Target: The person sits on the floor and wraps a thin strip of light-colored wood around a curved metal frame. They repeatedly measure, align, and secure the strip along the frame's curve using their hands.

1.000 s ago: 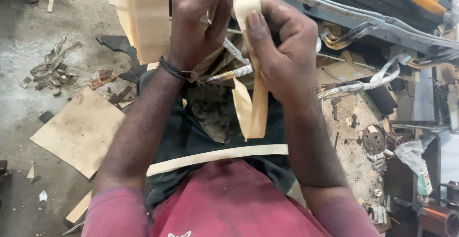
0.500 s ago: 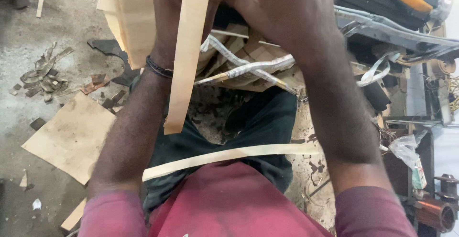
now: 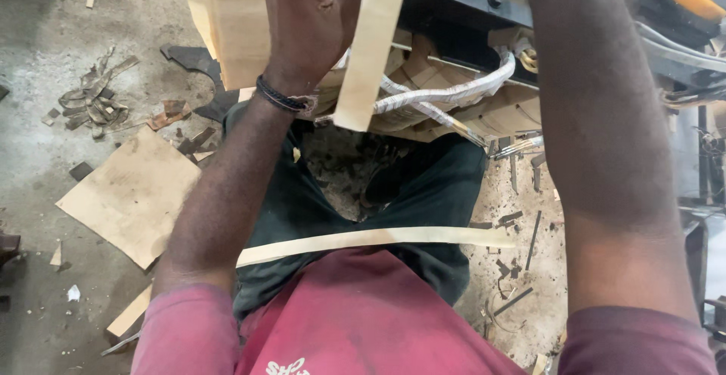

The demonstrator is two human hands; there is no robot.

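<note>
My left hand (image 3: 306, 23) is up at the top edge of view, fingers curled tight and pinching the upper end of a pale paper strip (image 3: 370, 50) that hangs straight down from them, its free end dangling just below my wrist. My right hand is out of sight above the frame — only the forearm shows — so I cannot tell whether those fingers are spread or pressed on anything. The risk I see: the strip is thin and stiff-looking, and if my pinch slackens it could slide out and drop into my lap; if I pull it at an angle it could crease or tear where my fingers bite it. Right behind the strip, almost touching it, sits the wound coil (image 3: 446, 95) with white tape-wrapped leads looping across — the loose end could snag on those leads or on the bare wire ends (image 3: 518, 147) poking out below and to the right of my fingers. Further below, across my lap, lies a second long strip (image 3: 378, 239), well apart from my fingers. To the left and lower down on the floor are a cardboard sheet (image 3: 132, 193) and a heap of scraps (image 3: 94, 103); a block of stacked pale sheets (image 3: 227, 27) stands just beside my left hand, crowding it on that side.
</note>
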